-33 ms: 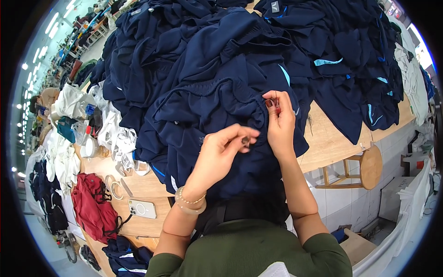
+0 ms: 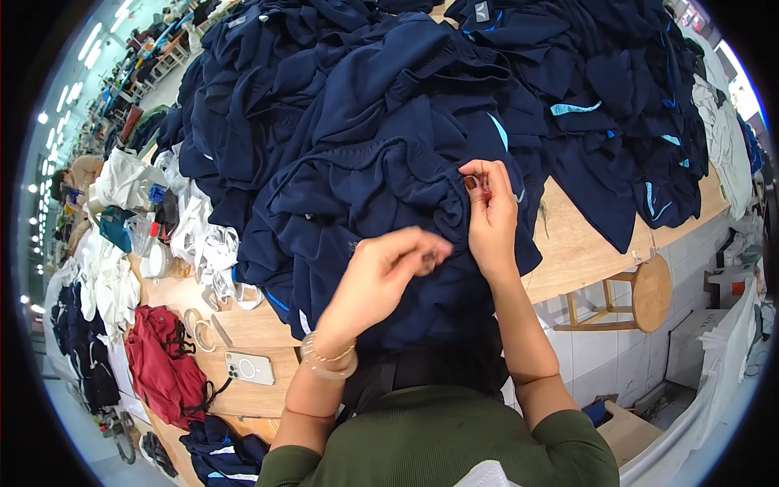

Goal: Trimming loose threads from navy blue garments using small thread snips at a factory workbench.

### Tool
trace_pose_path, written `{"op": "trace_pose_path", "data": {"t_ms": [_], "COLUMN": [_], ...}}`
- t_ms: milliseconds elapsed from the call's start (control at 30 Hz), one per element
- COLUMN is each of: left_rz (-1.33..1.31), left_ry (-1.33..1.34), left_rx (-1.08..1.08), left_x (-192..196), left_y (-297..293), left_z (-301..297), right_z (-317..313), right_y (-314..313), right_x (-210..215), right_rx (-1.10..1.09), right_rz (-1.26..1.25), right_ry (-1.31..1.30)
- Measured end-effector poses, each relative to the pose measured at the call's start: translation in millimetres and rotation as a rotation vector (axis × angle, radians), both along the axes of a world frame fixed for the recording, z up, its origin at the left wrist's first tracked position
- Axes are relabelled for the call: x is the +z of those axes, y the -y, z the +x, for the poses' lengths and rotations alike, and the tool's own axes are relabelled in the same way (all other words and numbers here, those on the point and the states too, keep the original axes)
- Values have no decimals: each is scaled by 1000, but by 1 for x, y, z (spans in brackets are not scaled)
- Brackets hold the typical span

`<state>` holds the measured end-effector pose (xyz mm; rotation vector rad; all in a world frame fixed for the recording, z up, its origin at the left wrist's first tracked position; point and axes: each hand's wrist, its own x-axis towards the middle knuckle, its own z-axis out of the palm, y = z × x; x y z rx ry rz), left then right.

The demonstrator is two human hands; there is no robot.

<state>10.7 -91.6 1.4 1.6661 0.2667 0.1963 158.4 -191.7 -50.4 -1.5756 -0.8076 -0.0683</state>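
Spread before me is a navy garment (image 2: 349,174) with a gathered elastic waistband, lying over a heap of similar navy clothes. My right hand (image 2: 492,213) is closed at the right end of that waistband, thumb and fingertips pinching its edge. A small bit of red shows by those fingers, too small to name. My left hand (image 2: 393,264) hovers over the cloth, just left of and below the right one. Its fingers are curled together and the tips are smeared by motion; whatever may be in them cannot be made out.
More navy clothes (image 2: 596,73) with light-blue trim cover the table's far side. At left are white cloth and straps (image 2: 215,252), a tape roll (image 2: 204,334), a phone (image 2: 250,368) and a red bag (image 2: 165,363). A wooden stool (image 2: 652,294) stands beyond the table (image 2: 572,243) edge at right.
My left hand has shifted slightly downward, its fingertips more blurred. The right hand stays nearly in place at the waistband.
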Motion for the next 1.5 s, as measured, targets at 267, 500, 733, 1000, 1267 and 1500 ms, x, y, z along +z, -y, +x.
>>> {"op": "trace_pose_path", "data": {"t_ms": [267,500,733,1000,1267,1500], "left_rz": [708,700,745,738,708,515], "left_ry": [-79,215,176,253,176,122], "left_rx": [177,304,240,240,169,132], "left_x": [41,44,12,-1,7,6], "left_y": [-31,6,-3,-10,-18,-23], "left_z": [-50,4,29,32,31,24], "right_z": [-5,-13,-13,-10,-12,-12], "right_y": [1,-4,-2,-3,-2,-1], "right_x": [8,12,8,6,8,8], "right_rx": [2,-11,-17,-6,-1,23], "right_rz": [-7,16,7,24,-3,-20], "right_ry": [108,201,181,168,178,149]}}
